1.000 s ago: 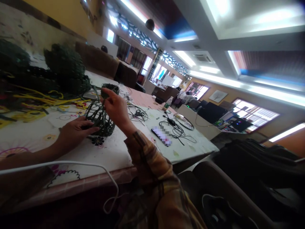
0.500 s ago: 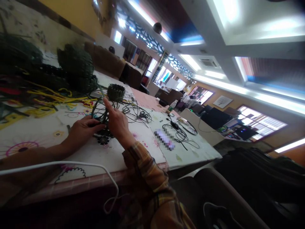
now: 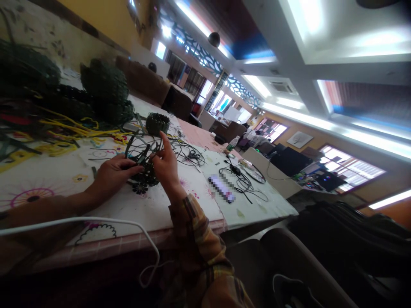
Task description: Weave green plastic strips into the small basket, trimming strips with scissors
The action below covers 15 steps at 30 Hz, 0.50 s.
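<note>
A partly woven basket (image 3: 148, 174) of dark green strips lies on the flowered tablecloth, loose strip ends sticking up from it. My left hand (image 3: 116, 173) pinches its near left side between thumb and fingers. On its right side is my right hand (image 3: 167, 164), thumb and fingers closed at a dark strip, the index finger pointing up. Just beyond the hands stands a small finished-looking woven basket (image 3: 157, 124). Which strip each hand grips is partly hidden by the fingers.
Larger dark green woven baskets (image 3: 104, 87) are piled at the left, with yellow strips (image 3: 69, 128) before them. Coiled dark strips (image 3: 189, 155) lie right of the hands. Farther right are a blurred phone (image 3: 221, 188) and a bottle (image 3: 232, 143). A white cable (image 3: 96, 219) crosses the foreground.
My right hand has moved a little to the right and turned, uncovering more of the woven piece. My left hand stays at almost the same place on it.
</note>
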{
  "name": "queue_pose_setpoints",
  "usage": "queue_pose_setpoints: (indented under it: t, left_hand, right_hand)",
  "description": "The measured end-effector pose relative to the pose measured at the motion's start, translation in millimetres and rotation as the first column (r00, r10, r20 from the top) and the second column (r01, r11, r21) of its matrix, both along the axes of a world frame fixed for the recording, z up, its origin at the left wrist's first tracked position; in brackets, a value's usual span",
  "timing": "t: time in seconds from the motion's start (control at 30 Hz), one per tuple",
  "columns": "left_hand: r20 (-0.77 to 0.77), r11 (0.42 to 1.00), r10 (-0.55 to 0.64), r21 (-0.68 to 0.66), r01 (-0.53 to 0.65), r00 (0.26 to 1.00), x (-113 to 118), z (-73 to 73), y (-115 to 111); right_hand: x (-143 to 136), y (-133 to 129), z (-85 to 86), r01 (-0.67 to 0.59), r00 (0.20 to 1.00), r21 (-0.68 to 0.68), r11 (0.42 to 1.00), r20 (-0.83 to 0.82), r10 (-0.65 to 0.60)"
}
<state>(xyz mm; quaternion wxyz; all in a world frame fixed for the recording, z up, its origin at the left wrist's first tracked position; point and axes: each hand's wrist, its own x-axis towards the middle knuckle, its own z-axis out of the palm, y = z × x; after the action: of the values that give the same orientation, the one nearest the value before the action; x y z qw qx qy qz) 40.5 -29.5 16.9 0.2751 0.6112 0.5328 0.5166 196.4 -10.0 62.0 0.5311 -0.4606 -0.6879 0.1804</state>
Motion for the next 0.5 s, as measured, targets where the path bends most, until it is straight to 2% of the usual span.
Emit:
queue_pose_setpoints:
  t: [0.1, 0.27, 0.4, 0.5]
  left_hand:
    - [0.027, 1.0, 0.019, -0.005, -0.019, 0.999, 1, 2.0, -1]
    - [0.07, 0.998, 0.054, -0.016, -0.053, 0.996, 1, 2.2, 0]
    - [0.087, 0.998, 0.064, -0.029, -0.061, 0.994, 1, 1.5, -1]
    - [0.092, 0.997, 0.077, -0.034, -0.074, 0.993, 2, 1.4, -1]
  right_hand:
    - [-4, -7, -7.9, 0.011, 0.994, -0.013, 1.0, -0.107, -0.013]
    - [-10, -17, -21.3, 0.064, 0.948, 0.079, 0.995, -0.315, -0.036]
    - [-13, -22, -29.4, 0.11, 0.93, 0.108, 0.988, -0.361, -0.064]
    - [-15, -24, -32.3, 0.117, 0.915, 0.057, 0.992, -0.394, -0.085]
